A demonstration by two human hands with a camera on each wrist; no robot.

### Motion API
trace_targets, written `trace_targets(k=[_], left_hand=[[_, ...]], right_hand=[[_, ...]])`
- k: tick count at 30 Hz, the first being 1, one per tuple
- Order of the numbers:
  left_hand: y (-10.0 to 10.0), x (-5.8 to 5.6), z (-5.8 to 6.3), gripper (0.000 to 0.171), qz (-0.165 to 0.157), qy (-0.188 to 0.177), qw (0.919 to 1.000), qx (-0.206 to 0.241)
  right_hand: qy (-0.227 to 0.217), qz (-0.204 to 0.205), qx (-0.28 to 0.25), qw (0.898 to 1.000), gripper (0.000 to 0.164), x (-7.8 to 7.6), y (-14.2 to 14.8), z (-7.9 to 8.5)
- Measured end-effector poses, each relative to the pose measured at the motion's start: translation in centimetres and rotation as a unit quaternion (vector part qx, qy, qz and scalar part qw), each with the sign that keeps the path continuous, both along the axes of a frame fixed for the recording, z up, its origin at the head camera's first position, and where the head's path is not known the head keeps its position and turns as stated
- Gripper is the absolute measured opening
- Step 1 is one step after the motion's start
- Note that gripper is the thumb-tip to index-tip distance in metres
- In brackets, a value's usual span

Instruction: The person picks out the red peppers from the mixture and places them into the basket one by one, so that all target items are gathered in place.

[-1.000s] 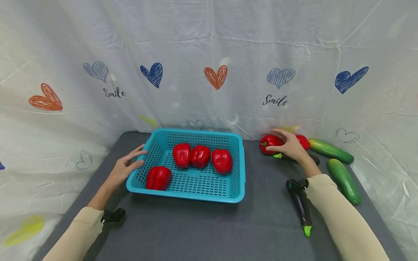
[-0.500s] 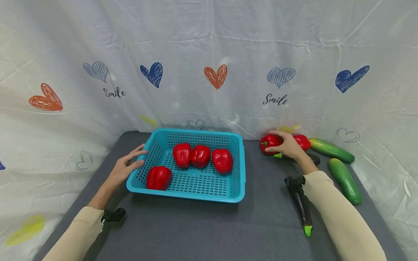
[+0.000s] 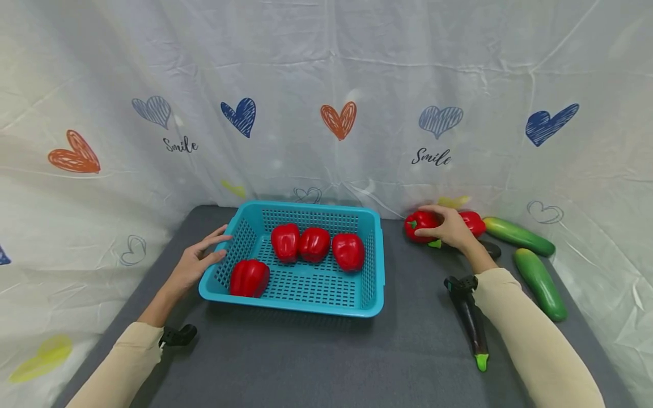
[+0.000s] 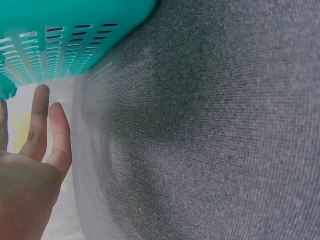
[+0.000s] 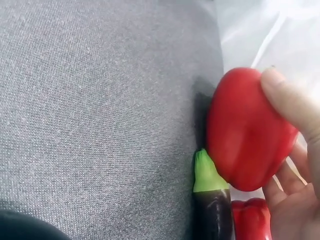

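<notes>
At the back right of the table my right hand (image 3: 451, 229) grips a red bell pepper (image 3: 421, 222), thumb on the near side and fingers round the far side. The right wrist view shows the thumb pressed on this pepper (image 5: 250, 132), which touches or nearly touches an eggplant's green cap (image 5: 206, 172). A second red bell pepper (image 3: 473, 222) lies partly hidden behind that hand. My left hand (image 3: 194, 263) lies at the left side of a turquoise plastic basket (image 3: 291, 306), fingers extended at its rim. Several red bell peppers (image 3: 248, 277) lie inside the basket.
One eggplant (image 3: 492, 249) lies partly under the right hand; another eggplant (image 3: 470, 326) lies nearer, beside the right sleeve. Two cucumbers (image 3: 517, 235) lie along the table's right side. A white printed curtain (image 3: 336, 73) hangs directly behind the grey tabletop (image 3: 326, 360).
My right hand has come down slightly onto the bell pepper and its fingers have closed round it. The left hand and the basket have stayed in place.
</notes>
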State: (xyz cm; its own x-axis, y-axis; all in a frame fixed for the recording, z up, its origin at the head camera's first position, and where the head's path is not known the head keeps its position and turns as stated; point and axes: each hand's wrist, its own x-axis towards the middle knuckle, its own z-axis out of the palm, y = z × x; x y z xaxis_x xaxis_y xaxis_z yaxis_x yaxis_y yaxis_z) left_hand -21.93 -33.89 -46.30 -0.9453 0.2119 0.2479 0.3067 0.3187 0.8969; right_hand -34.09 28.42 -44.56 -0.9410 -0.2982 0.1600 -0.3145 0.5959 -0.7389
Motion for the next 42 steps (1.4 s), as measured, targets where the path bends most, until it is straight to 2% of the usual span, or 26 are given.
trace_targets(k=[10,16,21,24,28,31,35,38,42], left_hand=[[0.1,0.1,0.0,0.041,0.001,0.003,1.0,0.003],[0.0,0.1,-0.2,0.041,0.004,-0.002,1.0,-0.002],[-0.1,0.0,-0.4,0.042,0.005,-0.005,1.0,-0.001],[-0.1,0.0,-0.4,0.042,0.005,-0.006,1.0,-0.001],[-0.1,0.1,-0.4,0.042,0.007,-0.004,1.0,-0.003],[0.0,0.1,-0.3,0.042,0.007,-0.003,1.0,-0.003],[0.0,0.2,-0.3,0.042,0.005,-0.001,1.0,-0.003],[0.0,0.1,-0.3,0.041,0.005,-0.001,1.0,-0.003],[0.1,0.1,-0.3,0.041,0.008,0.001,1.0,-0.003]], right_hand=[[0.023,0.01,-0.072,0.997,0.059,1.0,-0.1,0.6],[0.04,0.013,-0.07,0.997,0.051,1.8,0.4,0.6],[0.027,-0.004,-0.082,0.996,0.042,2.6,0.8,0.6],[0.012,-0.018,-0.102,0.995,0.041,3.9,0.5,1.9],[-0.016,-0.018,-0.13,0.991,0.049,5.5,0.0,3.6],[-0.039,-0.015,-0.161,0.986,0.057,5.4,0.3,3.3],[-0.06,-0.017,-0.185,0.981,0.062,5.0,1.1,1.9],[-0.052,-0.026,-0.172,0.983,0.064,4.9,1.4,1.1],[-0.029,-0.048,-0.153,0.987,0.063,5.5,1.4,0.8]])
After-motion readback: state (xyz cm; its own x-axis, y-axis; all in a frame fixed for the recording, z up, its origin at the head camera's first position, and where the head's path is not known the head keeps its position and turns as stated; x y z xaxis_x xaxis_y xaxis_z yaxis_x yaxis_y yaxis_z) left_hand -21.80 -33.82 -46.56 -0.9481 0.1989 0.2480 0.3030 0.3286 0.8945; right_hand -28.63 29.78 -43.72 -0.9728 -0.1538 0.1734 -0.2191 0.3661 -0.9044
